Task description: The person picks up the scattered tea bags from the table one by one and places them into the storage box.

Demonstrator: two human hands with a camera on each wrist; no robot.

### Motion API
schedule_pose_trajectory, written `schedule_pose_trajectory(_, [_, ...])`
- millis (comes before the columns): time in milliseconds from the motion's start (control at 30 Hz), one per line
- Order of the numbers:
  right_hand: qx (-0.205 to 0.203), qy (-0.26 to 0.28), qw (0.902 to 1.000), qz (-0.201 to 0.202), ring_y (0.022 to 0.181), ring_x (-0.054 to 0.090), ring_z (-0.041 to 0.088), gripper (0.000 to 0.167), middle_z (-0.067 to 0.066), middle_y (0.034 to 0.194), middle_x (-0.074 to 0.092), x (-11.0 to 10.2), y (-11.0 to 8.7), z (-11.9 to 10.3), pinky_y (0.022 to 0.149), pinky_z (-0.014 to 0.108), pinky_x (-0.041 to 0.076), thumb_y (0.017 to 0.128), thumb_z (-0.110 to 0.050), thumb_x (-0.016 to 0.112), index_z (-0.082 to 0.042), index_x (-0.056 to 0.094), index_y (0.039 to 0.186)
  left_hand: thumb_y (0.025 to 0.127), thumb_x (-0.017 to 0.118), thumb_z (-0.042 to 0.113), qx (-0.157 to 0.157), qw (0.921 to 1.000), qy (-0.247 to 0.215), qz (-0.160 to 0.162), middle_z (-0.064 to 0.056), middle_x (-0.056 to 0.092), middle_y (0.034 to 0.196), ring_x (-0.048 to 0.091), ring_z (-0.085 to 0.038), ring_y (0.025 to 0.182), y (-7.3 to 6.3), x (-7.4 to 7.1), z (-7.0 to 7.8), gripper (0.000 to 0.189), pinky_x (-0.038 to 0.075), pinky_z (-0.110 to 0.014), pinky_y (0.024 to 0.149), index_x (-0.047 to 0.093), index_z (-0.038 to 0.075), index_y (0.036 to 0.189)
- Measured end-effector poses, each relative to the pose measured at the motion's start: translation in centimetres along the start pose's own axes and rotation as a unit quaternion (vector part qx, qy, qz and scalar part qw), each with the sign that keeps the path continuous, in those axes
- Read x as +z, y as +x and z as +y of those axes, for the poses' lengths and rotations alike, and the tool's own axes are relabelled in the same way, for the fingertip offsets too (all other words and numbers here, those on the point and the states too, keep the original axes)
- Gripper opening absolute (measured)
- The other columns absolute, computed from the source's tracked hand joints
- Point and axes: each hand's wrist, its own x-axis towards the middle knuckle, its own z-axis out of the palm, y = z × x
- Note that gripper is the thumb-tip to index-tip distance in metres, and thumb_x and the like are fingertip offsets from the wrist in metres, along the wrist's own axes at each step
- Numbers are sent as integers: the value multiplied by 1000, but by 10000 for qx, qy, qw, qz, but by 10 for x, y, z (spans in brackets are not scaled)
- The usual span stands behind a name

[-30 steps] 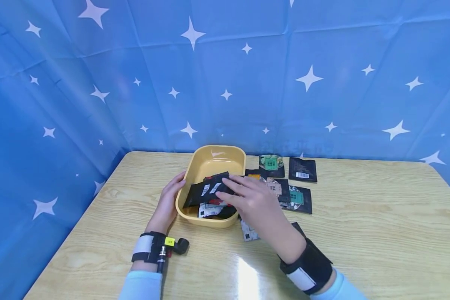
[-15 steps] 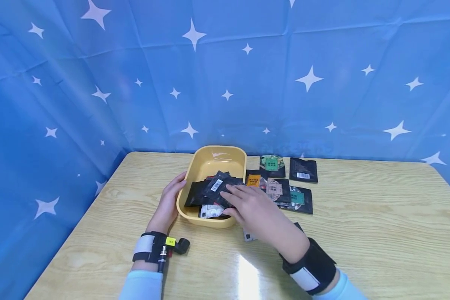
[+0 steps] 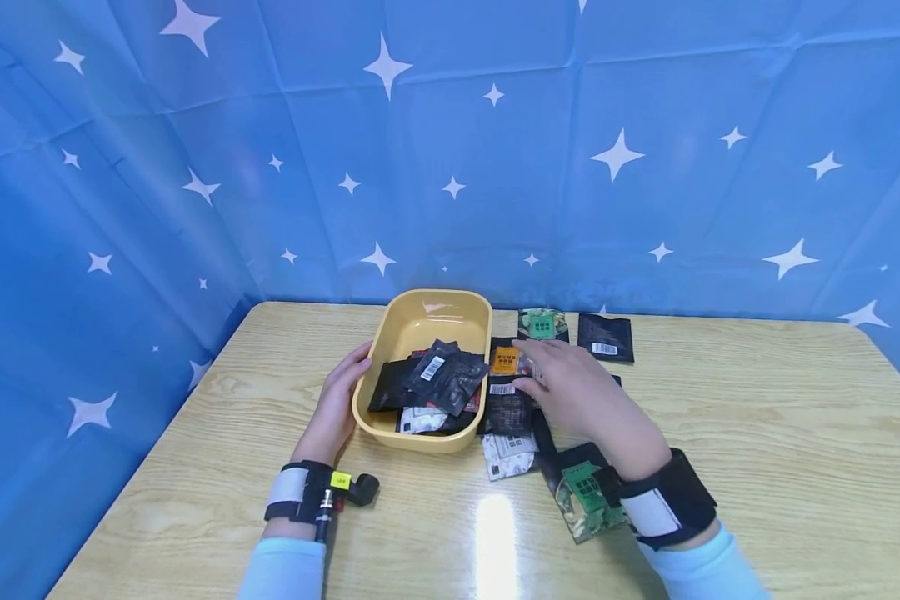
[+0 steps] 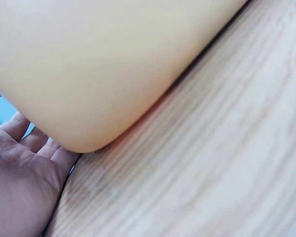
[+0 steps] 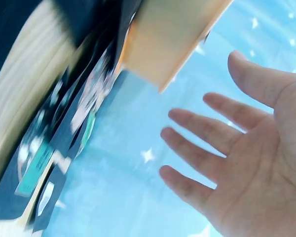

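A yellow plastic bin (image 3: 412, 445) stands on the table with several black, red and white sachets inside. A black sachet (image 3: 447, 377) with a barcode lies on top of that pile. My left hand (image 3: 335, 402) rests against the bin's left side; the left wrist view shows its fingers (image 4: 37, 136) along the outer wall (image 4: 103, 74). Right of the bin, my right hand (image 3: 581, 392) hovers over sachets with its fingers spread and nothing in them. Nearest to it are an orange-labelled sachet (image 3: 505, 360) and a black sachet (image 3: 507, 410) with a barcode.
Beside the bin lie a white sachet (image 3: 508, 455), a green-labelled sachet (image 3: 587, 492) partly under my right wrist, another green-labelled one (image 3: 543, 323) and a black one (image 3: 606, 337) at the back. A blue star-patterned curtain (image 3: 450, 150) hangs behind the wooden table (image 3: 757, 433).
My right hand let go of a black sachet onto the pile in the bin and moved right, over the sachets on the table. My left hand stays at the bin.
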Motion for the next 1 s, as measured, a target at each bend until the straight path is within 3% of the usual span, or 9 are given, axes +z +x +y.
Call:
schedule_pose_trajectory(100, [302, 246, 9988, -292, 95, 64, 29, 54, 17, 118, 66, -7, 0, 10, 87, 47, 50, 99, -24, 62, -4, 46, 147, 103, 44, 20, 16, 10000, 6, -8, -7, 33, 158, 29, -21, 144, 0, 0, 0, 51, 26, -36, 117, 38, 7, 152])
schedule_pose_trajectory(200, [516, 414, 9967, -461, 65, 55, 20, 53, 9, 88, 67, -13, -1, 20, 74, 42, 46, 100, -23, 60, -4, 45, 147, 103, 44, 20, 41, 10000, 26, -23, -6, 34, 157, 29, -21, 144, 0, 0, 1, 51, 26, -36, 117, 39, 7, 152])
schedule_pose_trajectory(333, [791, 420, 9945, -537, 93, 64, 34, 56, 18, 108, 68, -17, -4, 31, 89, 51, 48, 99, -22, 61, -4, 43, 148, 103, 43, 20, 70, 10000, 33, -60, -6, 34, 157, 30, -20, 144, -1, 0, 1, 51, 27, -35, 117, 39, 7, 152])
schedule_pose_trajectory(433, [978, 448, 9922, -626, 124, 50, 45, 59, 26, 139, 52, -18, -6, 36, 100, 59, 43, 98, -21, 64, -2, 42, 149, 103, 44, 20, 59, 10000, 20, -52, -6, 34, 157, 30, -20, 144, 0, 0, 1, 51, 27, -35, 117, 39, 7, 152])
schedule_pose_trajectory(767, [1261, 639, 9855, -936, 129, 43, 49, 67, 31, 145, 42, -16, -7, 48, 102, 62, 40, 93, -14, 69, 4, 37, 149, 103, 45, 22, -54, 10000, 50, -67, -5, 33, 157, 29, -21, 144, 0, 1, 0, 51, 26, -36, 117, 39, 9, 152])
schedule_pose_trajectory(1000, [1191, 502, 9850, -1141, 129, 43, 49, 76, 33, 145, 40, 3, -4, 51, 103, 59, 40, 86, -14, 78, 9, 38, 146, 103, 44, 21, -50, 10000, 10, -40, -5, 34, 157, 29, -20, 144, -1, 0, 1, 50, 26, -35, 118, 39, 8, 152])
